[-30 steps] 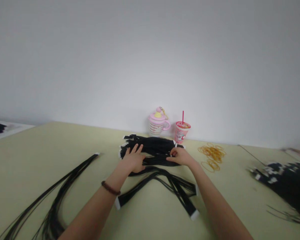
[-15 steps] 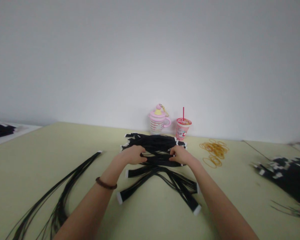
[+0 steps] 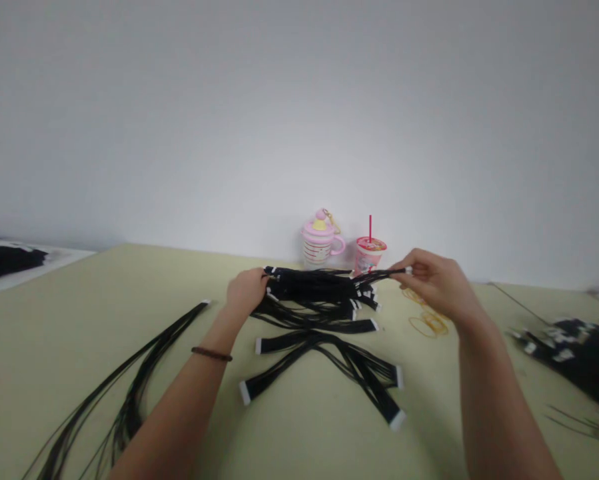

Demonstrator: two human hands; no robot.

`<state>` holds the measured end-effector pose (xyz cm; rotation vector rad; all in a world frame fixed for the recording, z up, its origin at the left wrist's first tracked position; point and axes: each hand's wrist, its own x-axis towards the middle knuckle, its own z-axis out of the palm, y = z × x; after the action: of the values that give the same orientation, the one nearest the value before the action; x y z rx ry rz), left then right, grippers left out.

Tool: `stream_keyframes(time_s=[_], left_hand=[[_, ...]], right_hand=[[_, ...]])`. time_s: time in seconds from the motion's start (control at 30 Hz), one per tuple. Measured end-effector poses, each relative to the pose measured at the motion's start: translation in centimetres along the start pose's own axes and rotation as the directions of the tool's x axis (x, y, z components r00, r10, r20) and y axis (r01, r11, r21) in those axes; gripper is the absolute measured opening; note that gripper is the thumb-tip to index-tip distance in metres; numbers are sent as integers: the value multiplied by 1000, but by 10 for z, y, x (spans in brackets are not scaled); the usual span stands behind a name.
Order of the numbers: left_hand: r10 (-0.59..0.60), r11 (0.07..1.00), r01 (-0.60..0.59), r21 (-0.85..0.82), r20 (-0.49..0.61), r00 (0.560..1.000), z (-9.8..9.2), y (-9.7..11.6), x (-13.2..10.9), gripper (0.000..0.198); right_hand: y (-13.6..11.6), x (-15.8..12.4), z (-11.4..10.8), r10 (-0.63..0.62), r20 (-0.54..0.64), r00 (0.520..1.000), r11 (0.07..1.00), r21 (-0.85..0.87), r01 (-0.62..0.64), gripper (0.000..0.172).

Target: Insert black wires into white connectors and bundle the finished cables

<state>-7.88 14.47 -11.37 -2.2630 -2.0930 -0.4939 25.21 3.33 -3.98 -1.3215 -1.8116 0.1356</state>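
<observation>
A pile of black wire harnesses [image 3: 312, 288] with small white connectors lies near the wall. At its left end is my left hand [image 3: 246, 293], closed on a harness end, its fingertips partly hidden. My right hand [image 3: 436, 283] is raised at the pile's right, thumb and fingers pinching the white connector [image 3: 408, 270] of a harness whose wires [image 3: 379, 275] stretch back to the pile. Closer to me, two crossing harnesses [image 3: 319, 339] rest on the table with white connectors at their ends.
Behind the pile stand a pink lidded cup [image 3: 316, 243] and a pink cup with a red straw [image 3: 369, 252]. Yellow rubber bands [image 3: 432, 325] lie under my right hand. More harnesses lie at left [image 3: 152, 353] and right [image 3: 584, 357] on the pale table [image 3: 329, 447].
My hands have spread apart from the middle of the pile to its two ends. The right hand has drawn a connector end out to the right and up.
</observation>
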Motion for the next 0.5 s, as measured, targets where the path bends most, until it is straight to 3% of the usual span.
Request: stream_keyframes(time_s=[0.07,0.2,0.4,0.5], left_hand=[[-6,1000,4,-25,-87,996,-11,1,-1,39],[61,991,-86,-106,-218,974,-32,7,-5,37],[119,956,-200,-214,-338,934,-59,17,-17,37],[147,936,-231,-266,-302,942,-72,15,-23,35]], right_hand=[[-2,-4,-10,66,-188,980,982,186,-31,21],[-8,-8,-20,148,-473,868,905,420,74,28],[-18,-9,-32,234,-664,710,764,577,288,28],[-18,-12,-43,300,-712,635,731,599,327,27]])
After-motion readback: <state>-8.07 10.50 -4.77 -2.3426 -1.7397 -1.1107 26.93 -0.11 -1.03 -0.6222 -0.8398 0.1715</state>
